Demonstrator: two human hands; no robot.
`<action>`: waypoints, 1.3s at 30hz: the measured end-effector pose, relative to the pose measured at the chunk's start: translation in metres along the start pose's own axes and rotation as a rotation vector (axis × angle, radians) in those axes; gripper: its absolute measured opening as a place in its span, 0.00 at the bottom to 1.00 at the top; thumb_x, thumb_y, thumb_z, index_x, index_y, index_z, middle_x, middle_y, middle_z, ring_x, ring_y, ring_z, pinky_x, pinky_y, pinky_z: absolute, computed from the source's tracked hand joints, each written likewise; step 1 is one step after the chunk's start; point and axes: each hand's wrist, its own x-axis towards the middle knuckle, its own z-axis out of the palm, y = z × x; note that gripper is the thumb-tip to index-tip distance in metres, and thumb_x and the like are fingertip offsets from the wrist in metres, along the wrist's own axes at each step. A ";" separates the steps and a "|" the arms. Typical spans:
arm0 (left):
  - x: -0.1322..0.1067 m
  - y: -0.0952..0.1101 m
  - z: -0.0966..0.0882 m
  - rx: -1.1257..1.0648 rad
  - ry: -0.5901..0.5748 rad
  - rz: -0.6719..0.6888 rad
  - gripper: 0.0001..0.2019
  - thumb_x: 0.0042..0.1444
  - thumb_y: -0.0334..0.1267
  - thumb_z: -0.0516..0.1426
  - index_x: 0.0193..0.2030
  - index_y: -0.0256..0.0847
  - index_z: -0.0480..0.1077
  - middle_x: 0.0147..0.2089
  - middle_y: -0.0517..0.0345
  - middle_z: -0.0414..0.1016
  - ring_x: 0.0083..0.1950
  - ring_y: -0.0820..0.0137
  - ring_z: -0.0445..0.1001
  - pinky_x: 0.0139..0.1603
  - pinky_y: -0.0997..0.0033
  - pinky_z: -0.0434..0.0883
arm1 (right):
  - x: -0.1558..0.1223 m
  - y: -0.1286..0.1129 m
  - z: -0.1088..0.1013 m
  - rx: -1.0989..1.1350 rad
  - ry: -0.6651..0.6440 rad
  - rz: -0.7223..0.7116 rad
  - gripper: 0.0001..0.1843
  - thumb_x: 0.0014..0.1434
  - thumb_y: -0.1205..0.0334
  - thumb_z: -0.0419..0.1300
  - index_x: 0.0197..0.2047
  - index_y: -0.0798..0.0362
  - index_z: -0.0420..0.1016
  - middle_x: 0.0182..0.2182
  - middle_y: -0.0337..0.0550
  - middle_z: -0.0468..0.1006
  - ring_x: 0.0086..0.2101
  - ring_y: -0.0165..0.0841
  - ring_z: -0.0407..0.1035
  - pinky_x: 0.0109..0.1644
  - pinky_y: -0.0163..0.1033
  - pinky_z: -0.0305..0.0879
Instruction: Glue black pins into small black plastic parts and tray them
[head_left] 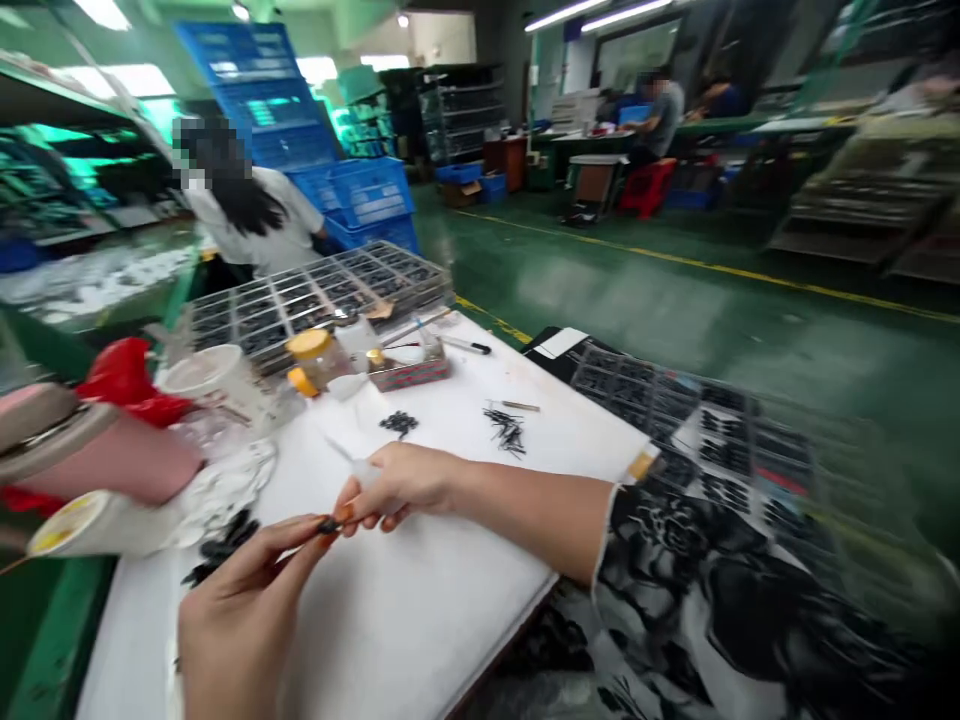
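My left hand (251,600) is closed, its thumb and forefinger pinching a small black part (328,525) above the white tabletop (390,620). My right hand (397,485) is closed as well, and its fingertips meet the same part from the other side. A small whitish pointed tool (365,470) sticks out from the right hand toward the far left; its lower end is hidden by the fingers. Beyond that hand lie a pile of small black pieces (399,424) and a bunch of thin black strips (507,432). More black pieces (225,545) lie beside my left hand.
A yellow-lidded jar (315,355), a red-striped box (409,372) and a compartment tray (322,295) stand at the back. A pink container (127,450) and a white cup (105,525) are on the left. Stocked trays (637,400) sit to the right. A person (262,215) sits across.
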 end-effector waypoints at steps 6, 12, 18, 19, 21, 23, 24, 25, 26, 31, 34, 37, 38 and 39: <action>-0.002 0.016 0.005 0.002 -0.022 0.195 0.07 0.47 0.38 0.64 0.35 0.43 0.77 0.41 0.55 0.78 0.43 0.66 0.75 0.41 0.72 0.75 | -0.002 0.000 0.001 -0.012 0.006 -0.061 0.10 0.44 0.64 0.68 0.30 0.58 0.73 0.24 0.39 0.75 0.24 0.23 0.65 0.25 0.28 0.58; -0.003 0.028 -0.006 -0.242 0.203 0.045 0.10 0.49 0.37 0.63 0.39 0.43 0.76 0.46 0.54 0.74 0.44 0.66 0.74 0.37 0.72 0.76 | -0.008 -0.015 -0.009 -0.012 0.245 -0.202 0.13 0.43 0.61 0.68 0.30 0.58 0.73 0.25 0.40 0.75 0.23 0.23 0.64 0.27 0.30 0.58; 0.020 0.047 -0.013 -0.252 0.041 -0.047 0.09 0.48 0.39 0.63 0.36 0.38 0.75 0.39 0.53 0.76 0.39 0.67 0.73 0.32 0.74 0.74 | -0.017 -0.035 -0.024 0.037 0.484 -0.364 0.15 0.41 0.60 0.70 0.30 0.58 0.73 0.24 0.39 0.73 0.24 0.24 0.64 0.25 0.31 0.59; 0.028 0.050 -0.008 -0.166 -0.066 -0.052 0.09 0.49 0.39 0.62 0.36 0.38 0.76 0.38 0.52 0.76 0.39 0.66 0.74 0.33 0.73 0.73 | -0.019 -0.038 -0.025 0.047 0.523 -0.385 0.15 0.40 0.61 0.70 0.30 0.58 0.73 0.24 0.39 0.73 0.23 0.25 0.64 0.25 0.31 0.59; 0.043 0.053 0.007 0.049 -0.248 0.005 0.07 0.51 0.39 0.60 0.35 0.39 0.76 0.36 0.53 0.77 0.38 0.65 0.74 0.35 0.71 0.73 | -0.022 -0.042 -0.028 0.047 0.587 -0.426 0.16 0.38 0.60 0.71 0.30 0.57 0.73 0.24 0.39 0.73 0.23 0.25 0.64 0.25 0.32 0.60; 0.057 0.050 0.029 0.291 -0.355 0.136 0.06 0.51 0.35 0.58 0.34 0.42 0.77 0.36 0.55 0.78 0.38 0.65 0.75 0.39 0.68 0.71 | -0.023 -0.045 -0.031 0.034 0.635 -0.468 0.16 0.38 0.60 0.71 0.30 0.57 0.73 0.23 0.39 0.73 0.23 0.26 0.64 0.25 0.32 0.60; 0.062 0.046 0.041 0.408 -0.392 0.205 0.07 0.51 0.32 0.57 0.34 0.43 0.77 0.36 0.56 0.79 0.38 0.65 0.75 0.41 0.67 0.70 | -0.023 -0.045 -0.033 0.028 0.650 -0.485 0.16 0.38 0.60 0.71 0.30 0.57 0.74 0.23 0.39 0.73 0.23 0.26 0.65 0.25 0.32 0.60; 0.066 0.042 0.052 0.507 -0.412 0.263 0.09 0.51 0.30 0.56 0.34 0.43 0.78 0.36 0.56 0.79 0.38 0.65 0.75 0.42 0.67 0.69 | -0.023 -0.045 -0.035 0.023 0.660 -0.496 0.16 0.38 0.60 0.71 0.29 0.58 0.74 0.22 0.39 0.73 0.23 0.26 0.65 0.25 0.32 0.60; 0.069 0.037 0.062 0.586 -0.435 0.301 0.10 0.51 0.28 0.55 0.34 0.43 0.78 0.35 0.55 0.79 0.38 0.65 0.75 0.42 0.67 0.69 | -0.022 -0.044 -0.036 0.017 0.668 -0.501 0.16 0.38 0.60 0.71 0.30 0.58 0.74 0.22 0.39 0.73 0.23 0.26 0.65 0.25 0.32 0.60; 0.070 0.022 0.088 0.773 -0.499 0.401 0.11 0.51 0.27 0.53 0.32 0.41 0.77 0.34 0.52 0.78 0.37 0.64 0.74 0.39 0.68 0.67 | -0.013 -0.038 -0.041 -0.028 0.680 -0.507 0.17 0.39 0.58 0.70 0.30 0.59 0.74 0.22 0.39 0.73 0.23 0.26 0.65 0.25 0.32 0.61; 0.068 0.021 0.087 0.784 -0.507 0.441 0.11 0.52 0.27 0.52 0.32 0.39 0.76 0.35 0.52 0.77 0.36 0.64 0.74 0.37 0.68 0.67 | -0.010 -0.037 -0.038 -0.054 0.672 -0.510 0.17 0.39 0.56 0.70 0.29 0.59 0.74 0.21 0.39 0.72 0.22 0.26 0.65 0.24 0.32 0.60; 0.065 0.023 0.081 0.764 -0.496 0.437 0.12 0.53 0.27 0.51 0.33 0.40 0.76 0.36 0.53 0.77 0.37 0.66 0.74 0.38 0.69 0.66 | -0.011 -0.036 -0.034 -0.117 0.673 -0.514 0.16 0.41 0.56 0.69 0.29 0.59 0.74 0.19 0.38 0.71 0.21 0.25 0.63 0.24 0.33 0.60; 0.064 0.023 0.077 0.752 -0.484 0.425 0.12 0.53 0.27 0.51 0.34 0.41 0.76 0.36 0.54 0.77 0.37 0.66 0.74 0.38 0.70 0.66 | -0.011 -0.035 -0.032 -0.140 0.670 -0.516 0.15 0.42 0.56 0.69 0.29 0.59 0.75 0.19 0.37 0.71 0.21 0.25 0.62 0.24 0.33 0.60; 0.063 0.022 0.073 0.746 -0.471 0.408 0.12 0.54 0.27 0.51 0.34 0.41 0.76 0.36 0.54 0.77 0.37 0.67 0.74 0.38 0.70 0.66 | -0.011 -0.034 -0.030 -0.163 0.662 -0.516 0.15 0.42 0.57 0.69 0.29 0.59 0.75 0.19 0.37 0.70 0.20 0.25 0.62 0.24 0.33 0.61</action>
